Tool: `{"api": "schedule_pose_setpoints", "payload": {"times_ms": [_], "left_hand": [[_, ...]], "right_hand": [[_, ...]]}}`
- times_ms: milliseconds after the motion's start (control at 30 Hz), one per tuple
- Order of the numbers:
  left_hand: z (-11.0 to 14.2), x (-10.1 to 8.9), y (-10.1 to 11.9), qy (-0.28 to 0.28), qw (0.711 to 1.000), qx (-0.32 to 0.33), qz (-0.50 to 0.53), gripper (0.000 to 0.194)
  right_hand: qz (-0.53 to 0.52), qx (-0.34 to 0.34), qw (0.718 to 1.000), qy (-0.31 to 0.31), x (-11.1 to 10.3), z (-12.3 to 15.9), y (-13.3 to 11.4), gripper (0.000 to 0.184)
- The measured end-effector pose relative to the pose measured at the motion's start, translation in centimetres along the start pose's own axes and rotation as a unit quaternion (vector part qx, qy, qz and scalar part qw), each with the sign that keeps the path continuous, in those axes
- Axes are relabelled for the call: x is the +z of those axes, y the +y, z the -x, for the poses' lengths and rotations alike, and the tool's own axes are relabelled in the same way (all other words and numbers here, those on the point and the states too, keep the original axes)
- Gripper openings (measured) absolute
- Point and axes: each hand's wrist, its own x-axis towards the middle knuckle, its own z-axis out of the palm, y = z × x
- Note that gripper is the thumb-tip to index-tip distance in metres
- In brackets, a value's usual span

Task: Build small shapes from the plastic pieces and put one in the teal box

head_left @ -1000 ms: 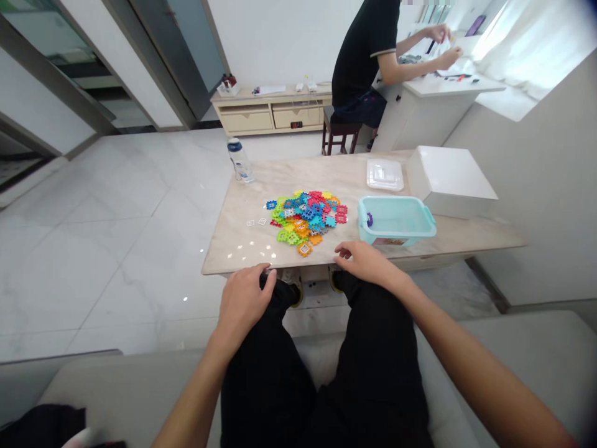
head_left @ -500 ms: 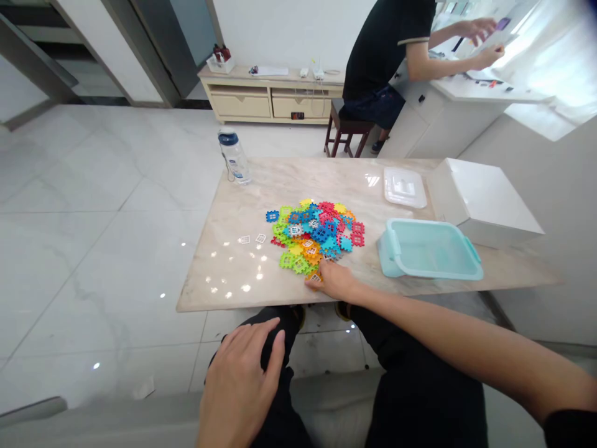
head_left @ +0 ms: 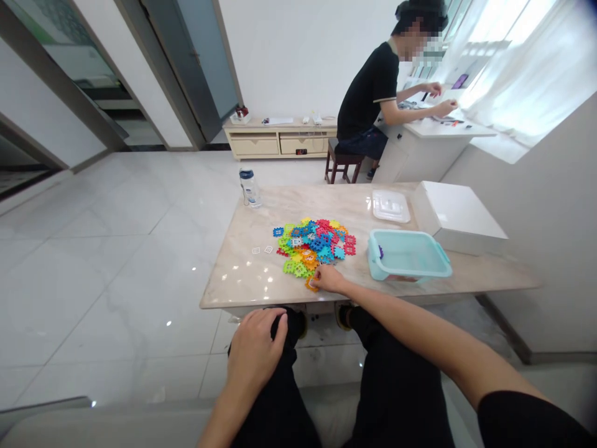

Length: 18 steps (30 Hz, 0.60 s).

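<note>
A heap of colourful toothed plastic building tiles (head_left: pixel 321 242) lies on the marble-look table (head_left: pixel 228 283), some with window-shaped openings. At the heap's near edge, my right hand (head_left: pixel 329 278) has its thumb and fingers closed on an orange tile (head_left: pixel 310 285) that has a white window piece in it. The fingertips partly cover this tile. Two small white window frames (head_left: pixel 268 249) lie apart, left of the heap. My left hand (head_left: pixel 256 342) rests on my left thigh, holding nothing, its fingers stretched out and the thumb apart.
Right of the heap is a light teal plastic bin (head_left: pixel 410 255), with a clear lid (head_left: pixel 390 206) and a white box (head_left: pixel 459 214) behind it. A water bottle (head_left: pixel 250 188) stands at the far left corner. Beyond, another person (head_left: pixel 368 93) sits on a stool at a white desk.
The camera view has tilted up, showing more of the room. My right hand stays at the orange tile, its fingers more curled. My left hand still rests on the thigh.
</note>
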Motion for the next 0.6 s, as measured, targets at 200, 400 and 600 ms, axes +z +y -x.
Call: {"api": "schedule_pose_setpoints", "payload": {"times_ms": [200,400,600], "left_hand": [[0.4,1.5,4.4,0.018,0.999,0.019,0.048,0.025],[3.5,6.6,6.0,0.061,0.984,-0.078,0.146,0.038],[7.9,11.6,4.6,0.005,0.979,-0.144,0.143,0.051]], "right_hand": [[-0.024,-0.069,0.994,0.076,-2.9,1.8,-0.8,0.010],[-0.052,-0.104,0.978,0.174,-5.3,4.3,-1.2,0.014],[-0.078,-0.138,0.957,0.243,-6.6,5.7,-1.1,0.012]]}}
